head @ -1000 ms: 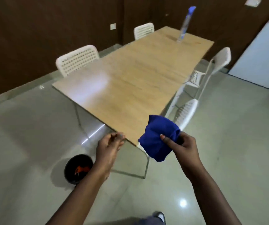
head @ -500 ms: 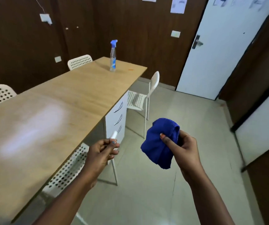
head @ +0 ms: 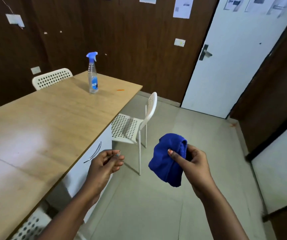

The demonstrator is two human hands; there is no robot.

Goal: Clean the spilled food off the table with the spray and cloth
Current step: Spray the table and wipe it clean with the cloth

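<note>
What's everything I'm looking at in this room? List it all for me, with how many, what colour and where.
table: one, light wood top, left side
spray bottle: one, clear with blue trigger head, upright near the table's far end
orange scrap: one, small, on the table right of the bottle
chairs: three showing, white and perforated; one behind the far end, one on the floor by the table's right edge, one at bottom left
drawer unit: one, white with curved handles, under the table
door: one, white, dark handle, back right
papers: several, on wall and door
cloth: one, blue, bunched
right hand: holds the cloth
left hand: fingers curled, pinching something tiny and unclear
</note>
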